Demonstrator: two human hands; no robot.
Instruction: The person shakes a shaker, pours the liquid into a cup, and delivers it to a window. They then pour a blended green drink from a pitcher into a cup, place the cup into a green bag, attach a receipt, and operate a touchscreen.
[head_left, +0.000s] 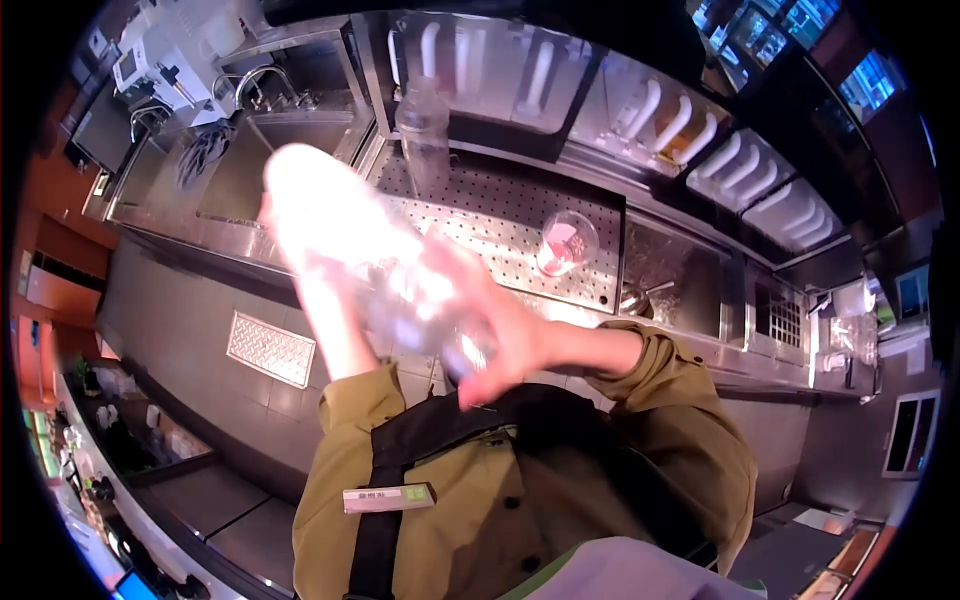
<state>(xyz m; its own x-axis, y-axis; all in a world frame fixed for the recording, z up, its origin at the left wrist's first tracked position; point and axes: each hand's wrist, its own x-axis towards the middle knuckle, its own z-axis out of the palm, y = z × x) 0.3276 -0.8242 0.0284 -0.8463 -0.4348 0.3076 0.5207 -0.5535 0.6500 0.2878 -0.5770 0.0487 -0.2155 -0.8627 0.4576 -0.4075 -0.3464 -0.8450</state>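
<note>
Both of my hands are wrapped around a clear shaker (405, 305), which is tilted in front of my chest and smeared by motion. At its upper left end, my left hand (315, 245) is closed on it. Strong glare washes out that hand's fingers and that end of the shaker. My right hand (490, 310) grips the lower right end, thumb toward me. Beyond my hands, a clear cup (568, 243) with something red in it stands on the perforated metal drain tray (490, 195). A tall clear container (423, 130) stands at the tray's back left.
Left of the tray are a steel sink (285, 140) with a faucet (262, 88), a grey cloth (203, 152) and a white machine (165, 65). Handled clear containers (650, 110) line the back. A second steel basin (675, 275) lies right. A metal floor plate (270, 348) lies below left.
</note>
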